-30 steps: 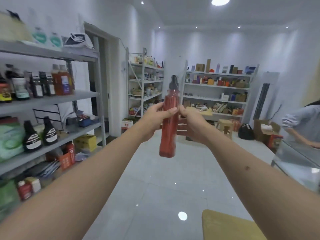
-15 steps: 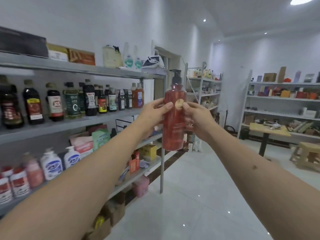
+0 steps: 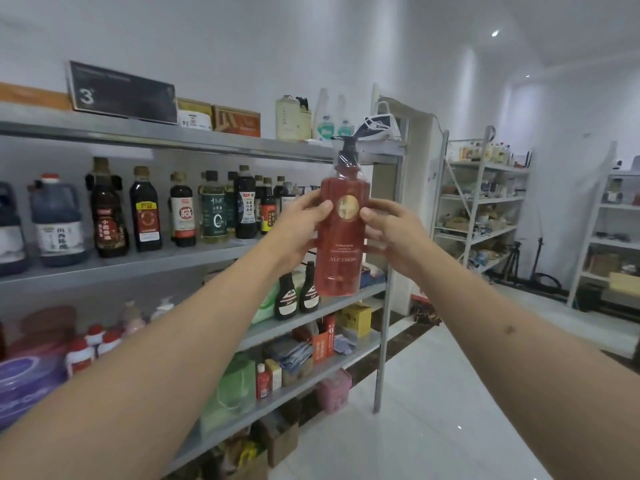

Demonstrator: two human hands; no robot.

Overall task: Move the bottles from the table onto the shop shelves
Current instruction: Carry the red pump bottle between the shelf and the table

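Red pump bottle (image 3: 341, 233) labelled "ALICEHERN", gripped by left hand (image 3: 300, 226), right hand (image 3: 393, 231)

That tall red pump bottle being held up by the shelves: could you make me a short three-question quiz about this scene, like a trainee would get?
1. True or false: the tall red plastic pump bottle already stands on the grey metal shelf unit.
2. Which hands hold the bottle? A) left hand only B) right hand only C) both
3. Fill in: the bottle's pump cap is coloured ____.

Key:
1. False. It is held upright in the air in front of the shelves.
2. C. The left hand and the right hand each have a grip on one side.
3. Black.
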